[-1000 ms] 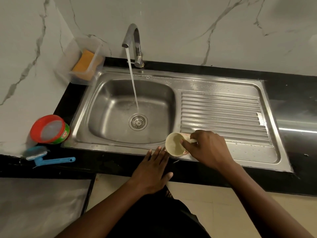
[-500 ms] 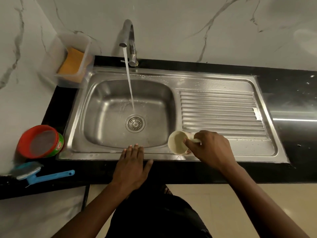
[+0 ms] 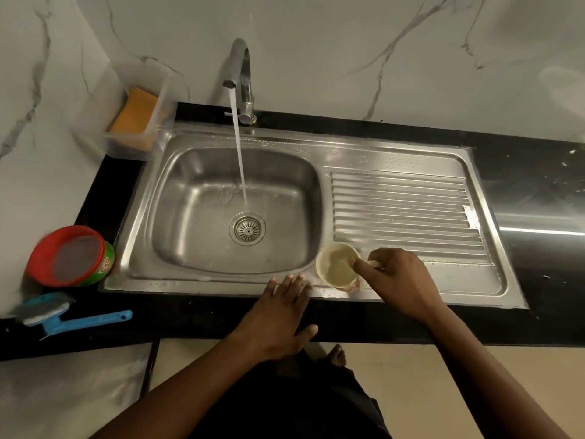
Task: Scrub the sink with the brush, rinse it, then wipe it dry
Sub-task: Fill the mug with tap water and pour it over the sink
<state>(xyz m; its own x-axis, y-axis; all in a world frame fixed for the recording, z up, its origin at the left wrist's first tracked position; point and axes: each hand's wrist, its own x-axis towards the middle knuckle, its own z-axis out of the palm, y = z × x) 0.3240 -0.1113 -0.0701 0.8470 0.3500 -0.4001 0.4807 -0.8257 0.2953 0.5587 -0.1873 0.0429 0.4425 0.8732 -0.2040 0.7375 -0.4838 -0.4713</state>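
On the near rim of the steel sink (image 3: 205, 283), just right of the basin and at the near left corner of the ribbed drainboard (image 3: 402, 210), stood a small pale cup (image 3: 335, 264), yellowish inside (liquid or stain, it could not be told). The right hand (image 3: 402, 283) pinched its handle with curled fingers. The left hand (image 3: 278, 318) lay flat with its fingers straight and close together, its fingertips on the sink's near rim just left of the cup. Water (image 3: 239, 153) ran from the tap (image 3: 242, 77) into the basin beside the drain (image 3: 247, 229). The blue brush (image 3: 60, 318) lay on the black counter (image 3: 190, 318) at the near left, apart from both hands, its handle pointing right. Just beyond it sat a red-lidded tub (image 3: 72, 256). At the far left corner a clear container (image 3: 164, 99) held an orange sponge (image 3: 136, 114).
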